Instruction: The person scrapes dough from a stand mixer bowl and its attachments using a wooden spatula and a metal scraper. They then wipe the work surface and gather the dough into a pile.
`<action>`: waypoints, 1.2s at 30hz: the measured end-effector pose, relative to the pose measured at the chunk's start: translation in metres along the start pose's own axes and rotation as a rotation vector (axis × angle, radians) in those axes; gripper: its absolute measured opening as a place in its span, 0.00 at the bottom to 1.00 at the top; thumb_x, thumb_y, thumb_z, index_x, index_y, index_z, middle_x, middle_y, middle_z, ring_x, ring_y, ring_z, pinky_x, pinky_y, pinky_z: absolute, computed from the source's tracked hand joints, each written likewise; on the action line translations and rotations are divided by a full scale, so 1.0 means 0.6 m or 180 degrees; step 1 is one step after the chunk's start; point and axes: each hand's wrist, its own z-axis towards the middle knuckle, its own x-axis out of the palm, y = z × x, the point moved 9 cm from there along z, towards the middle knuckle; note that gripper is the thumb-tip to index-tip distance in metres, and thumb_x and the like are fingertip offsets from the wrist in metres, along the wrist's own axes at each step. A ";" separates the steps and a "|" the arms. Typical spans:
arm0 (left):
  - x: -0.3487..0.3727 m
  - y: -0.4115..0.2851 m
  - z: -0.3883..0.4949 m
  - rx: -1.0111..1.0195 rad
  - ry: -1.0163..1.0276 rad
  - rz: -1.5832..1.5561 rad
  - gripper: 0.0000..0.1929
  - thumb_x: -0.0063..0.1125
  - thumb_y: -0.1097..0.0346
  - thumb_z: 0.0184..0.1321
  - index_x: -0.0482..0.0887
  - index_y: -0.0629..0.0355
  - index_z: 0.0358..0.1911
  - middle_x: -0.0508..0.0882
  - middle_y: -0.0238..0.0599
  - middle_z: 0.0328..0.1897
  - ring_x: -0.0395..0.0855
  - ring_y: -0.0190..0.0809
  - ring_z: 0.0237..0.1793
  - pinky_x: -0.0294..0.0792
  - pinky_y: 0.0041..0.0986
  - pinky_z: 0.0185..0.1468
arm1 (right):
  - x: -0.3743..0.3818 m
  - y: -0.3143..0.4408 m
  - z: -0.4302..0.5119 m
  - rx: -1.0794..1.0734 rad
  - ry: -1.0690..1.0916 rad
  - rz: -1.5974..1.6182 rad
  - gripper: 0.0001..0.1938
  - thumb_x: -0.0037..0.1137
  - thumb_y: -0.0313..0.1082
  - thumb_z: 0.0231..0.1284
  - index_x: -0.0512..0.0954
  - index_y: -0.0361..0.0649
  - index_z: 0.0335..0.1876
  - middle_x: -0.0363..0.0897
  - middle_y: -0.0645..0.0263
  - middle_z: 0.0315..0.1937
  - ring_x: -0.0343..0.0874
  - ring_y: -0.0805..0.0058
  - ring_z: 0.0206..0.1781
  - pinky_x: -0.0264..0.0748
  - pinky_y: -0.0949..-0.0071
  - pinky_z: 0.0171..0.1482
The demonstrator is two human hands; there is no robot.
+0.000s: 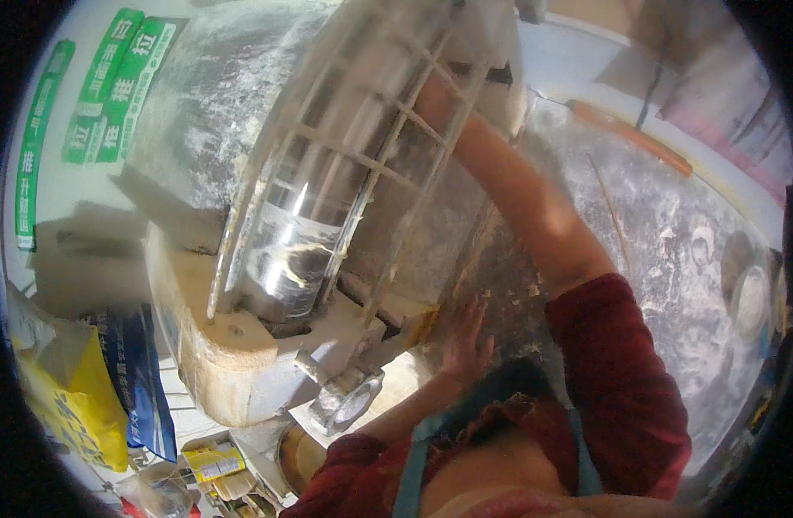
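Observation:
A floury machine with a steel roller [299, 239] stands before me, probably a dough sheeter. A wire guard [345, 150] runs over the roller, and a strip of pale dough [293, 267] clings to the roller's near end. My left hand [466, 346] is at the near end of a dark, worn board [493, 259] beside the machine, fingers apart and holding nothing visible. My right arm stretches to the far end of the machine. There my right hand [435, 97] is blurred and partly behind the guard, so its grip is unclear.
Right of my arm lies a flour-dusted worktop [668, 259] with a wooden rolling pin [629, 136] and a thin stick [609, 201]. A metal clamp or knob [348, 395] juts from the machine's near end. Yellow [79, 401] and blue [134, 382] bags stand lower left.

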 end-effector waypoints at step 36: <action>-0.010 -0.007 0.017 -0.0671 0.0344 0.0114 0.30 0.53 0.64 0.58 0.63 0.62 0.65 0.58 0.51 0.73 0.51 0.57 0.73 0.49 0.44 0.73 | 0.094 -0.014 -0.070 0.0338 0.1138 0.0700 0.18 0.48 0.35 0.62 0.74 0.39 0.56 0.77 0.58 0.49 0.75 0.60 0.53 0.69 0.65 0.58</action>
